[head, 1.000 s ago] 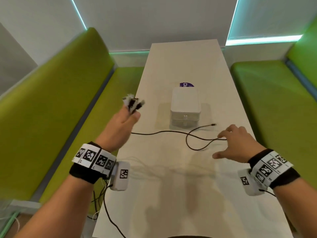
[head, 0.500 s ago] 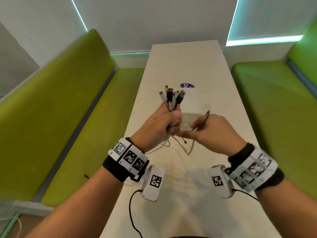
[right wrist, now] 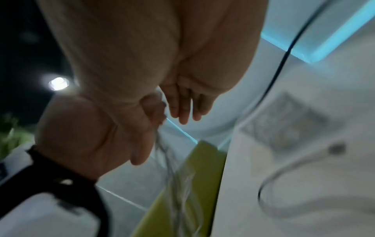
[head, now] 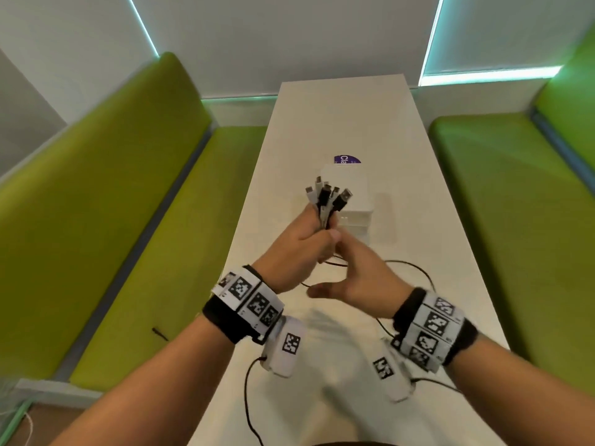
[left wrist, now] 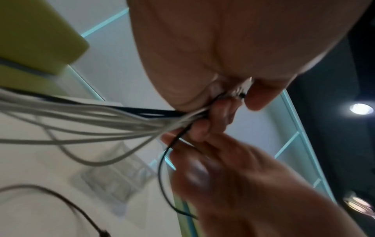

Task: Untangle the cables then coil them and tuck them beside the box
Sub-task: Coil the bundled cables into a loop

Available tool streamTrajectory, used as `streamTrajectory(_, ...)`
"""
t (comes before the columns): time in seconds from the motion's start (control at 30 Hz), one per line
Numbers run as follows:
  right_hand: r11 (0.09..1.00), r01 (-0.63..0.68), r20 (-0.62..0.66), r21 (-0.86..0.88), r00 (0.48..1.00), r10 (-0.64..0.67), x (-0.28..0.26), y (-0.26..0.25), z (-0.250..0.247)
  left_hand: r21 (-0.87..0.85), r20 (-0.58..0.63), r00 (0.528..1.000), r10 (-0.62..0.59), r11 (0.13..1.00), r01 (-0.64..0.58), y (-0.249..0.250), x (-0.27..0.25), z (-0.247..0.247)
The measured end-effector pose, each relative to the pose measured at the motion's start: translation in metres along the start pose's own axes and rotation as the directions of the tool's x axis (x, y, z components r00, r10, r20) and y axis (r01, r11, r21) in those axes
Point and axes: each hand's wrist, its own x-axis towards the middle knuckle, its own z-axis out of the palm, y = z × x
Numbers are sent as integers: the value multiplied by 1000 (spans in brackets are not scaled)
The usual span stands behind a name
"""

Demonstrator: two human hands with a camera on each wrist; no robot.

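My left hand grips a bundle of white and black cables above the table, plugs sticking up in front of the white box. In the left wrist view the left hand pinches the cables, which trail off to the left. My right hand lies just beside the left fist, fingers straight, thumb spread, holding nothing that I can see. The right wrist view shows its fingers straight. One black cable loops from the fist down onto the table.
The box stands mid-table on the long white table, with a purple sticker behind it. Green benches run along both sides. Wrist camera leads hang near the front edge.
My left hand swung from the left to the middle with the plugs. My right hand lifted the black cable's end off the table to the fist, and its fingers have since straightened.
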Motion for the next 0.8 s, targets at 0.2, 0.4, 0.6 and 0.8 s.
streamTrajectory(0.2, 869, -139, 67, 474, 990, 122, -1, 2, 31, -67, -92, 995, 45, 996, -51, 12, 0, 6)
streamTrajectory(0.4, 989, -150, 140, -14, 979, 151, 2, 3, 28, 127, -160, 986, -41, 990, 62, -1, 5, -9)
streamTrajectory(0.6, 960, -269, 197, -82, 939, 281, -7, 19, 20, 143, -177, 983, -54, 986, 80, 2, 0, -26)
streamTrajectory(0.8, 922, -189, 86, -339, 969, 231, -11, 34, 9, 619, -90, 996, -6, 783, 60, -4, -4, -33)
